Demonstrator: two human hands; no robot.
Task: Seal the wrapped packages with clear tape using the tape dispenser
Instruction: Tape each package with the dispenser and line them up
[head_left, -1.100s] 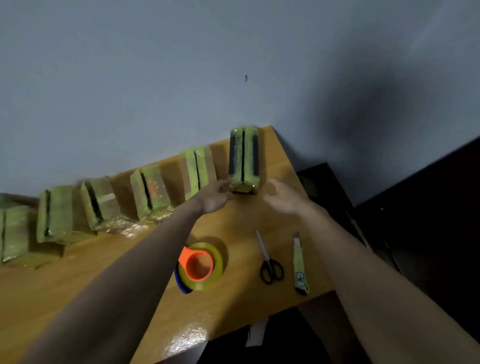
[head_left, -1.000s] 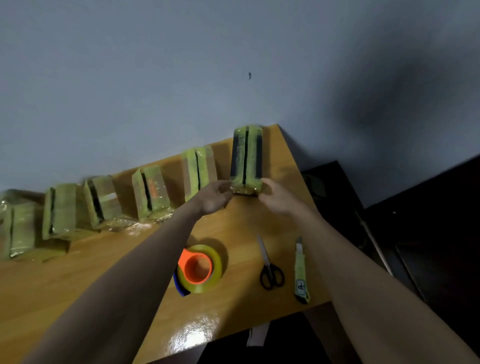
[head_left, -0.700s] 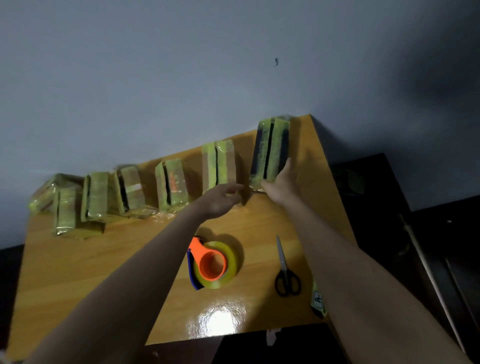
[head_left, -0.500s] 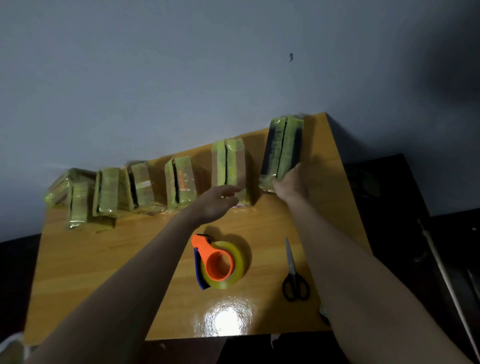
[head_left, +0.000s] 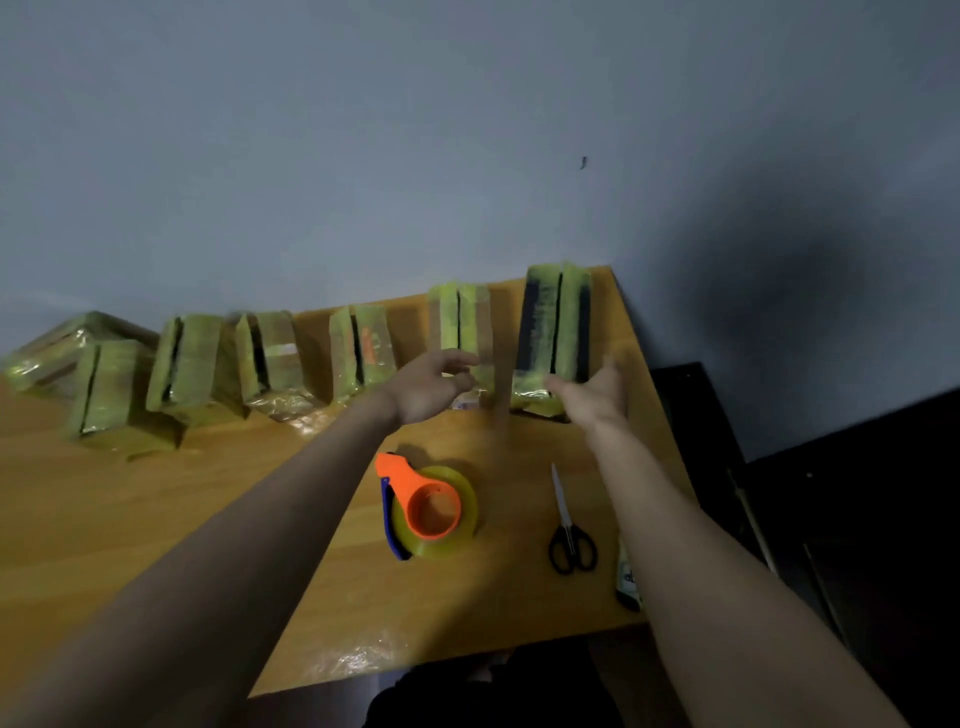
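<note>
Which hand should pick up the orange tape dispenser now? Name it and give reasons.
Left. The left hand hovers open, holding nothing, nearly above the orange tape dispenser; the right hand rests against the tall yellow-wrapped package.

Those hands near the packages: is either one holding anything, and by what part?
The right hand touches the lower right corner of the dark-striped package at the row's end, fingers fairly straight, no clear grip. The left hand hovers loosely curled, holding nothing.
</note>
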